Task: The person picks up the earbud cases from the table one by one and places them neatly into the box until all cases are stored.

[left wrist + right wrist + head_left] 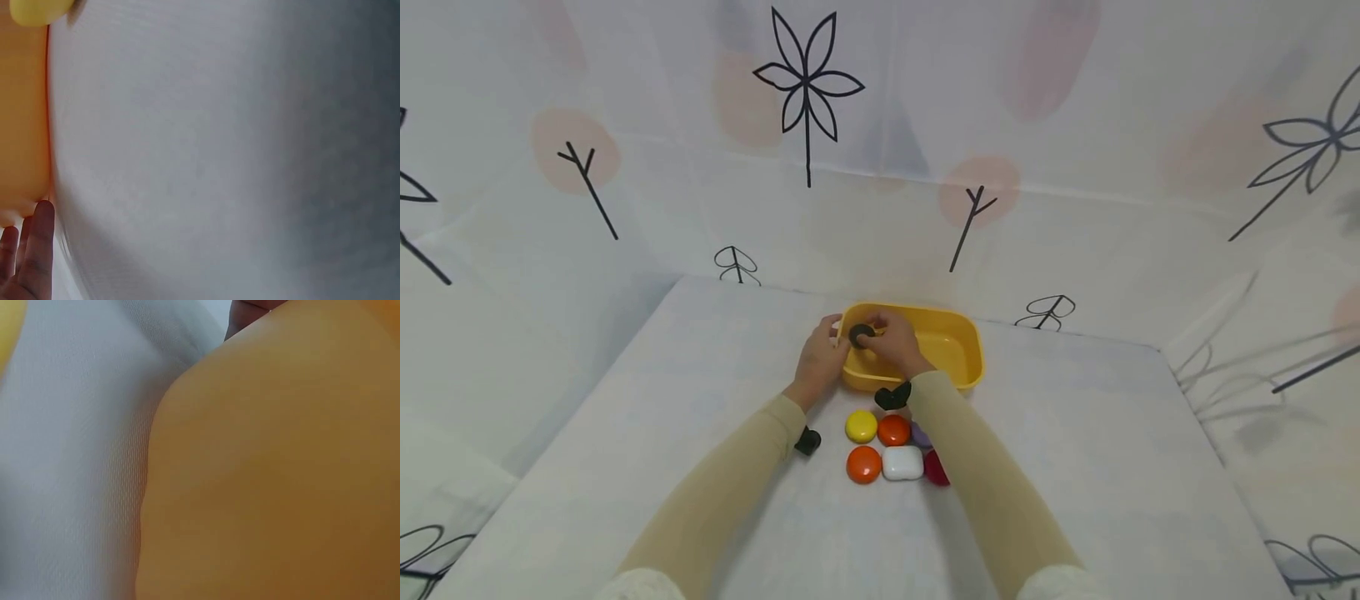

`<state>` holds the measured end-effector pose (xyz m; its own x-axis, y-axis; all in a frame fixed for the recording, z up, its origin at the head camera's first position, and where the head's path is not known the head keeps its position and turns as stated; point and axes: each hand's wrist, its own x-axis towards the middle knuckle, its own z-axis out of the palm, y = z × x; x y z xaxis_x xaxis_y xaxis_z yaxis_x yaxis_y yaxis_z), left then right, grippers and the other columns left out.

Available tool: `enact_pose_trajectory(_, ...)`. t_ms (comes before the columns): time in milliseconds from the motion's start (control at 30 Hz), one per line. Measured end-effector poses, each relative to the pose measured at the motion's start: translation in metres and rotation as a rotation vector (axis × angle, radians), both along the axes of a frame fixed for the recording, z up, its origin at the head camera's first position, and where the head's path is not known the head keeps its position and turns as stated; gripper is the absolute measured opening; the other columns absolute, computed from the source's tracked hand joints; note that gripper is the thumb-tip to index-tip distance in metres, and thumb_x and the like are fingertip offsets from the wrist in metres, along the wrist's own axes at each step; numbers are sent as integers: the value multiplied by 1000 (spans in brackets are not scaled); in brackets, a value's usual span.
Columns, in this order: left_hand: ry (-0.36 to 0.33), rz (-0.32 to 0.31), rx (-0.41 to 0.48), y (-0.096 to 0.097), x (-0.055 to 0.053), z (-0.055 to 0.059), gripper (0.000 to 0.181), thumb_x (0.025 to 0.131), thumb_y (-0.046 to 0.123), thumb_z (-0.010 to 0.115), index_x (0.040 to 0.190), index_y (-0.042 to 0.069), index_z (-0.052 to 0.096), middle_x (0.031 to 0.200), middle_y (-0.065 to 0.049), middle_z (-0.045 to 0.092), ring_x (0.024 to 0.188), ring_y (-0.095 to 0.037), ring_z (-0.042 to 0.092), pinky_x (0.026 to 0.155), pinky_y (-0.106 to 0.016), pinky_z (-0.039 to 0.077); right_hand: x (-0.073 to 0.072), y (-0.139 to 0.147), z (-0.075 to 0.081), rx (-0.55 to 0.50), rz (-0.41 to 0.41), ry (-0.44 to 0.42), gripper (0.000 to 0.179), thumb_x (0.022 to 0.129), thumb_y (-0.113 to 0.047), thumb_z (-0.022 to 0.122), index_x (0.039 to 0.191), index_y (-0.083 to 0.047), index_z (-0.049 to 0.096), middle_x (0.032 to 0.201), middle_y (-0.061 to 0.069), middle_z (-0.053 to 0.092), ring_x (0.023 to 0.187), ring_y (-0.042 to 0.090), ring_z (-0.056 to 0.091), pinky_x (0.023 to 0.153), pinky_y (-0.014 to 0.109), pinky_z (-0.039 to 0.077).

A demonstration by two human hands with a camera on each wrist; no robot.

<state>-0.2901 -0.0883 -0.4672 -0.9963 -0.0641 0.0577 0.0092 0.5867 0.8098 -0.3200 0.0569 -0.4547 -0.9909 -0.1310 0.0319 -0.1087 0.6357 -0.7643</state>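
A yellow plastic tub (951, 354) sits near the table's far edge. At its left end my left hand (822, 362) grips the wall, fingers along the outside and thumb by the rim. In the left wrist view its fingertips (42, 215) touch the tub's outer corner. Over the left part of the tub, my right hand (895, 342) pinches a dark round disc (861, 335) between thumb and fingers. The right wrist view is mostly filled by the tub's wall (269, 475).
In front of the tub lie two rows of glossy pieces: a yellow disc (861, 427), a red-orange disc (893, 431), an orange disc (863, 465) and a white rounded block (902, 463). A purple piece (919, 435) and a dark red piece (937, 469) are partly behind the right sleeve.
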Motion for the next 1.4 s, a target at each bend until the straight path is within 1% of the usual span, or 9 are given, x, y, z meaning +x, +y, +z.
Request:
enact_pose_trajectory(133,2,0,-1,-1,1,0,48,79,23,47,127,21,39,112,-7,53,94,-19,53,78,-34,46,-2,-1,-2,19,2,-14,42,72,-30,68,109,-11,57,110,7,57,103,22,50,85,34,43)
enact_pose_trajectory(300,5,6,-1,-2,2,-1,47,79,21,48,125,20,41,110,-7,54,90,-19,53,75,-33,46,-5,-3,-6,46,8,-23,41,72,-30,68,107,-12,58,108,5,57,100,21,50,87,33,42)
enact_pose_trajectory(433,-14,7,2,-2,1,-3,47,79,22,48,125,22,41,109,-6,53,90,-19,53,74,-32,46,-7,-3,-10,83,15,-20,38,72,-29,68,105,-14,58,106,2,58,97,18,50,88,33,42)
enact_pose_trajectory(533,-22,6,4,-1,1,-5,47,79,22,47,125,22,40,108,-5,53,89,-19,52,74,-32,46,-6,-3,-11,93,12,-27,35,73,-28,67,104,-14,57,106,1,58,97,17,50,88,33,42)
enact_pose_trajectory(667,-9,8,9,-1,1,-6,46,79,22,48,125,22,41,107,-5,53,86,-19,52,72,-32,47,-6,-3,-11,105,9,-43,33,74,-26,67,103,-15,57,105,0,57,97,17,51,88,33,42)
enact_pose_trajectory(933,-6,9,5,-1,-1,-7,47,79,25,46,126,23,40,108,-4,53,84,-18,51,71,-31,47,-7,-2,-12,140,14,-39,31,73,-24,67,101,-16,56,102,-1,57,93,17,51,87,33,43)
enact_pose_trajectory(1133,16,13,14,-1,-4,-8,47,79,24,46,125,23,41,107,-4,53,82,-17,51,69,-29,46,-10,-4,-14,181,12,-15,32,73,-25,67,103,-18,55,104,-1,57,95,17,51,88,34,42)
enact_pose_trajectory(1267,30,11,14,-1,-3,-7,46,79,24,46,125,23,41,106,-3,53,81,-17,51,68,-29,46,-10,-5,-14,187,-5,-20,34,73,-26,68,103,-19,54,105,-1,57,97,17,51,89,35,42)
enact_pose_trajectory(1400,40,12,10,0,-2,-7,46,79,23,46,124,23,42,105,-3,53,82,-17,51,69,-29,46,-9,-6,-13,194,-2,-19,35,73,-26,67,104,-18,54,105,-1,57,99,17,51,90,36,41)
